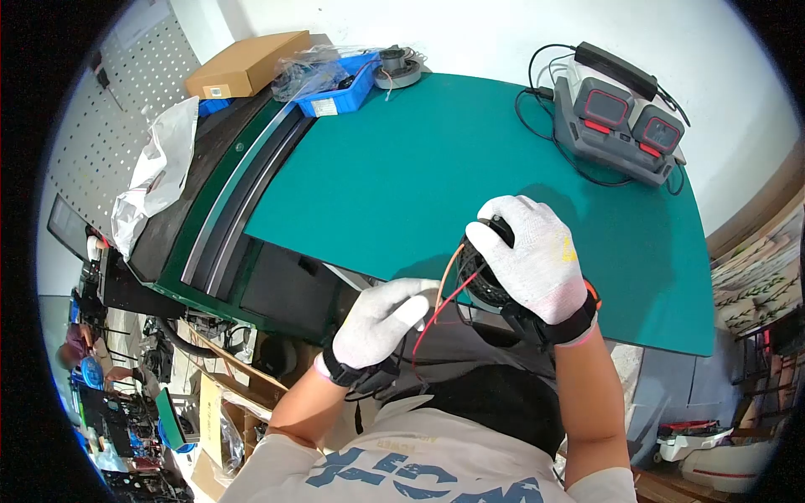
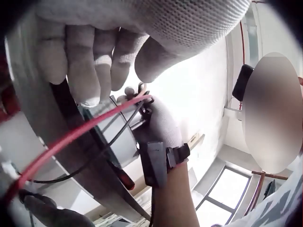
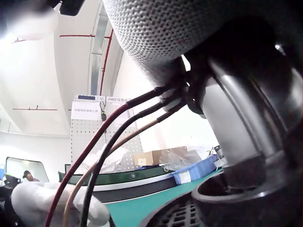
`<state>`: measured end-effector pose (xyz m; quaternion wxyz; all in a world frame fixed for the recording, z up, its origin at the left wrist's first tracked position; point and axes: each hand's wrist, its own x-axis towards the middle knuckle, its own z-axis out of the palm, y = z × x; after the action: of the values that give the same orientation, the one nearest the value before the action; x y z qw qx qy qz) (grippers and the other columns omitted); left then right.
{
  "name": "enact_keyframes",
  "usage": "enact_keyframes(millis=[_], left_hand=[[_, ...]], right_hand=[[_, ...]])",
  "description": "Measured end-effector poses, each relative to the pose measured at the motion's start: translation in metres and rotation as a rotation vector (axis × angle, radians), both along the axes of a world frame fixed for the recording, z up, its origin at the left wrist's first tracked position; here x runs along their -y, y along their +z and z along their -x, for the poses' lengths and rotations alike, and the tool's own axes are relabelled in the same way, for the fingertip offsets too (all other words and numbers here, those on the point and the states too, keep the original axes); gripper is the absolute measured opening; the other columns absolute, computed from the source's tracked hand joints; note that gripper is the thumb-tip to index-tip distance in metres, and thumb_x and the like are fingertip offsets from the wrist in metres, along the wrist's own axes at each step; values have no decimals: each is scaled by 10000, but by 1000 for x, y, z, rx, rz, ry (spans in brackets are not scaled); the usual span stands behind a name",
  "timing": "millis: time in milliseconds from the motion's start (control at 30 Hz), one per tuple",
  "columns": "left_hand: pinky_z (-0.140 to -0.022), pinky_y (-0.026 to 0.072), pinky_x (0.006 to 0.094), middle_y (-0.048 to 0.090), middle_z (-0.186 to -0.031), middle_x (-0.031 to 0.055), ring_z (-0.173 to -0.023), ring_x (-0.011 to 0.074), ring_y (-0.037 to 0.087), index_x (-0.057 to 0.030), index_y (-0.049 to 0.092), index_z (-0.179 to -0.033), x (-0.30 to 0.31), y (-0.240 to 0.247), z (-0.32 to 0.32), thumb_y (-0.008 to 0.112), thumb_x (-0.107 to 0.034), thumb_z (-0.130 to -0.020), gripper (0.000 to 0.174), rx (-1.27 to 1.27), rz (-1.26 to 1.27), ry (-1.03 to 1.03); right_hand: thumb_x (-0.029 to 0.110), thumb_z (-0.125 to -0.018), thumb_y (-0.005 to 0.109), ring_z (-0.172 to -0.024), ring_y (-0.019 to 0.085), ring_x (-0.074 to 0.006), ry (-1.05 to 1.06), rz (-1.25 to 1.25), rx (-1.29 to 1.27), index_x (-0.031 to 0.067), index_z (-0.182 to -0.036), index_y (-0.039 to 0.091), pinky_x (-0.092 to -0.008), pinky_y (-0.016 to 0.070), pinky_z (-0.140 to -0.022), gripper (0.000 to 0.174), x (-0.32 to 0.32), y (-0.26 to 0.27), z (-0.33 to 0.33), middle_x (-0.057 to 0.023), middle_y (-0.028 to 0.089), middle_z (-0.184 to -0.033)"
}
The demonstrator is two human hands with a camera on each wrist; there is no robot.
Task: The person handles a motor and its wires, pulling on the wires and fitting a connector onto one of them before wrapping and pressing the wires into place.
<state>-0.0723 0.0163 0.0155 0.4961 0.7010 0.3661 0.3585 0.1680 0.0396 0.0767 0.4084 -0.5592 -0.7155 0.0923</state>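
My gloved right hand (image 1: 532, 256) grips a round black motor-like part (image 1: 488, 287) with a perforated grille, over the table's near edge. In the right wrist view, a metallic cylinder (image 3: 232, 127) stands up from the part's round black housing. A red wire (image 1: 444, 305), an orange wire (image 1: 447, 270) and a black wire (image 3: 106, 151) trail from it towards my left hand. My gloved left hand (image 1: 377, 323) is just left of the wires, its fingertips close to the orange one. In the left wrist view its fingers (image 2: 83, 71) are extended, with thumb apart and nothing between them.
The green tabletop (image 1: 394, 184) bears a blue bin (image 1: 356, 88) with clear plastic bags, beside another round motor-like part (image 1: 397, 69). A battery charger (image 1: 616, 134) with cables stands at the back right. Left are a cardboard box (image 1: 251, 63) and a white bag (image 1: 163, 172).
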Motion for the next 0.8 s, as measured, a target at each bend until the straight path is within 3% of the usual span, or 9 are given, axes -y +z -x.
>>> enact_keyframes(millis=[100, 267, 367, 433, 467, 533, 567, 800], left_hand=[[-638, 499, 239, 697, -863, 39, -682, 89, 620, 27, 701, -1110, -9, 12, -15, 518, -309, -1075, 384, 116, 147, -18], [-547, 399, 224, 644, -720, 18, -574, 72, 552, -18, 679, -897, -26, 42, -32, 472, -382, -1068, 453, 32, 195, 16], [-527, 383, 241, 614, -669, 16, -549, 80, 525, -40, 645, -823, -39, 37, -36, 485, -401, -1058, 459, 27, 318, -33], [-514, 385, 263, 590, -620, 28, -520, 99, 504, -66, 603, -738, -45, 27, -41, 514, -396, -1043, 458, 211, 550, -52], [-514, 385, 263, 590, -620, 28, -520, 99, 504, -66, 603, -738, -50, 20, -40, 514, -396, -1043, 458, 204, 553, -58], [-504, 386, 276, 577, -596, 40, -488, 125, 488, -83, 576, -685, -57, 13, -35, 543, -375, -1029, 453, 406, 732, -263], [-487, 376, 287, 551, -573, 35, -451, 142, 460, -79, 574, -671, -56, 10, -35, 558, -349, -1023, 444, 433, 720, -231], [-457, 314, 273, 506, -536, 28, -430, 125, 423, -74, 554, -641, -45, 9, -3, 602, -394, -1010, 490, 224, 715, -266]], right_hand=[[250, -876, 724, -865, 634, -376, 22, -34, 17, 72, -900, 665, -470, 508, -804, 189, -1, -3, -1, -147, 673, -881], [244, -878, 720, -859, 631, -376, 29, -31, 4, 73, -897, 663, -478, 506, -798, 182, -1, -2, -2, -145, 675, -883], [239, -877, 719, -853, 632, -376, 35, -45, 1, 70, -893, 662, -477, 508, -791, 179, -2, -3, -2, -145, 678, -886], [237, -876, 719, -853, 632, -376, 31, -53, -10, 69, -892, 662, -476, 509, -791, 178, -2, -4, -2, -145, 678, -886], [233, -876, 719, -852, 634, -376, 24, -57, -9, 69, -892, 660, -475, 511, -792, 175, -2, -5, -2, -143, 679, -887], [229, -875, 719, -852, 635, -376, 19, -55, -12, 69, -891, 659, -473, 513, -793, 172, -2, -7, -4, -142, 679, -887], [230, -875, 722, -854, 636, -375, 33, -61, -7, 70, -893, 658, -473, 515, -794, 173, -2, -7, -4, -141, 680, -887], [239, -870, 732, -859, 638, -374, 46, -85, -9, 72, -906, 658, -468, 518, -798, 186, -2, -9, -5, -138, 681, -895]])
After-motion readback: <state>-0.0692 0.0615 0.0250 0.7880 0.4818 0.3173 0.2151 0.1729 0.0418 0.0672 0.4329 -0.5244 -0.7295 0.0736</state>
